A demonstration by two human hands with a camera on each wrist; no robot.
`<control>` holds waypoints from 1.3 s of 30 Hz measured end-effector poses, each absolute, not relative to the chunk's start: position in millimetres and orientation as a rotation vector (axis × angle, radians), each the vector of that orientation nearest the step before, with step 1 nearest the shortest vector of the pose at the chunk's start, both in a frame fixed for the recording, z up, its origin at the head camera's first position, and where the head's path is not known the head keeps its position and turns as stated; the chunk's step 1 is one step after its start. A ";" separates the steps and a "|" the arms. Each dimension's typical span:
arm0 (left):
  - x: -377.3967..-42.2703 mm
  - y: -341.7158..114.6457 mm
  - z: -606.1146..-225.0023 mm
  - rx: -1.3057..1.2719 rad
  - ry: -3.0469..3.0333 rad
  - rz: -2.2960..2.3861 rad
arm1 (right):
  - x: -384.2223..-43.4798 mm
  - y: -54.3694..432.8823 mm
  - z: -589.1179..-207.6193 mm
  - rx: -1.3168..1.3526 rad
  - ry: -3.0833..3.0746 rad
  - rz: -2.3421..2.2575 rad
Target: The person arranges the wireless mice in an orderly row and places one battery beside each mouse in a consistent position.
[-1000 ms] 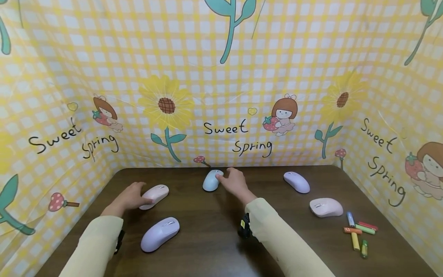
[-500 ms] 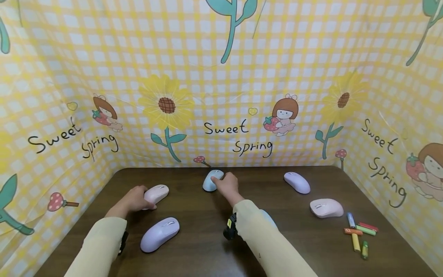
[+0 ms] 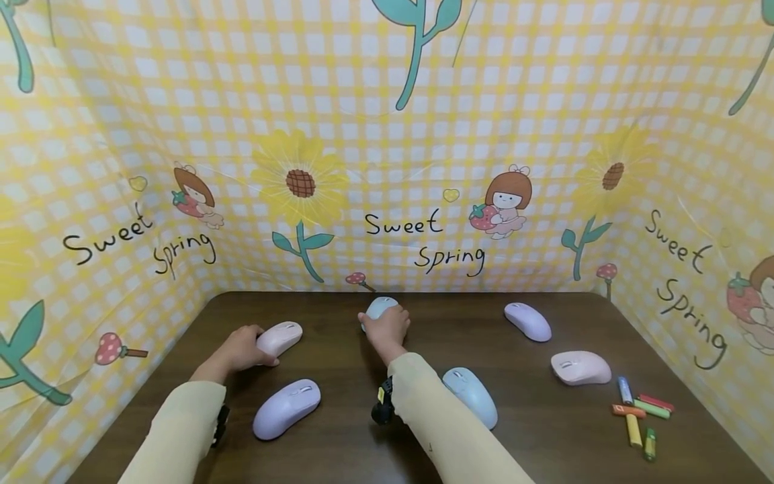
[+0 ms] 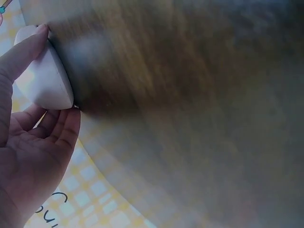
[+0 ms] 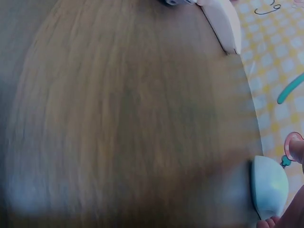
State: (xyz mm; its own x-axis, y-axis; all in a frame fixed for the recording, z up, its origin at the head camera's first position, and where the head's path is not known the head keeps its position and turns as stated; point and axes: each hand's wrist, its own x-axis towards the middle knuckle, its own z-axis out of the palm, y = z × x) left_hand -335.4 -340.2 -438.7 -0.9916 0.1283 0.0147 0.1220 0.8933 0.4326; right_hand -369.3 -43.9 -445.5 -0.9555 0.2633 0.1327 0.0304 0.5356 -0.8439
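Observation:
My left hand (image 3: 244, 348) holds a pale pink computer mouse (image 3: 283, 337) at the left of the table. In the left wrist view, the thumb lies along one side of this pink mouse (image 4: 47, 80) and the fingers reach the other side. Towards the back edge, my right hand (image 3: 388, 329) grips a light blue mouse (image 3: 382, 306), thumb on its left and fingers on its right. The right wrist view has the light blue mouse (image 5: 269, 187) at the lower right, with parts of the hand around it.
A lilac mouse (image 3: 287, 410) lies front left. Beside the right sleeve is another light blue mouse (image 3: 474, 396). On the right are a lilac mouse (image 3: 528, 322), a pink mouse (image 3: 582, 368) and several coloured batteries (image 3: 633, 430). Checked cloth (image 3: 387, 168) walls the brown table (image 3: 338, 444).
My right hand has moved left and closed over the back light blue mouse, uncovering the second blue one near the sleeve. The left hand has shifted right and taken hold of the pink mouse.

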 end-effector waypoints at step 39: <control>-332.6 -337.1 -433.3 0.161 3.021 0.717 | -384.4 -48.0 -446.9 -0.378 -2.734 1.171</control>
State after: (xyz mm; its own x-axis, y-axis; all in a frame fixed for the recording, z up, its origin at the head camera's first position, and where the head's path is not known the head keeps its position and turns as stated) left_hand -332.6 -337.1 -433.3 -0.9941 0.1083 -0.0074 0.0935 0.8882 0.4498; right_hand -384.4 -48.0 -446.9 -0.9582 0.2843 0.0319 0.1730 0.6647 -0.7268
